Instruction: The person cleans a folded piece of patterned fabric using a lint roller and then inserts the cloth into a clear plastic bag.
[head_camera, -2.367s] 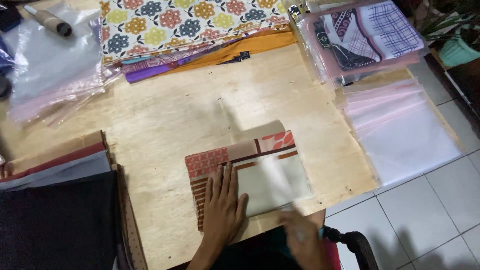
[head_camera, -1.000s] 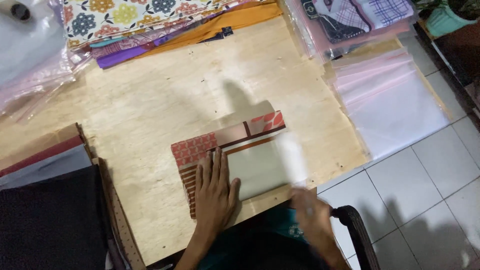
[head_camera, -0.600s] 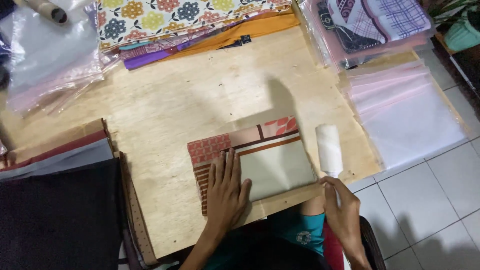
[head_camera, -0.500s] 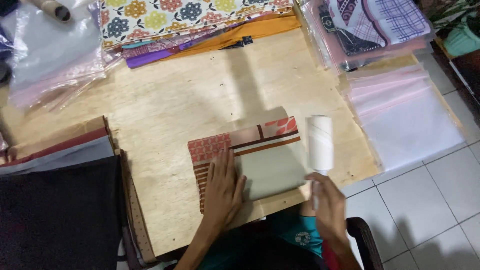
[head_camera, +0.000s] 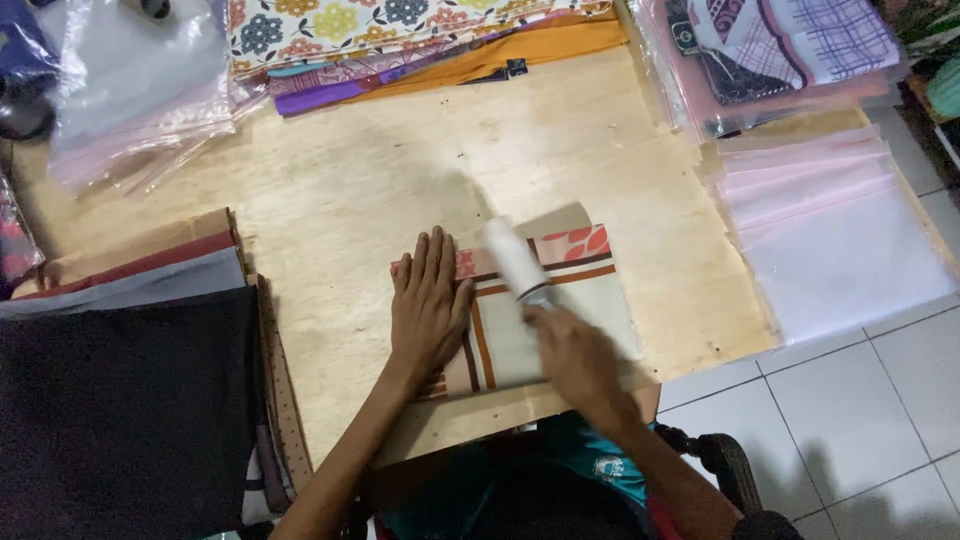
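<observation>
Two hands work a folded patterned cloth (head_camera: 560, 310) lying on the near middle of the plywood table (head_camera: 400, 170). Left hand (head_camera: 428, 305) rests flat on the cloth's left part, fingers spread lightly. Right hand (head_camera: 575, 355), blurred, grips the handle of a white lint roller (head_camera: 512, 258) whose head lies on the cloth; its finger positions cannot be told. Stacked dark fabrics (head_camera: 120, 400) sit left, clear plastic bags (head_camera: 840, 220) right.

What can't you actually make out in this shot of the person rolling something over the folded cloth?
- Right hand: blurred by motion, so its grip on the white roller is unclear.
- Folded cloth: its left part is hidden under the left hand.
- Dark fabric stack: cut off by the frame's left and bottom edges.
</observation>
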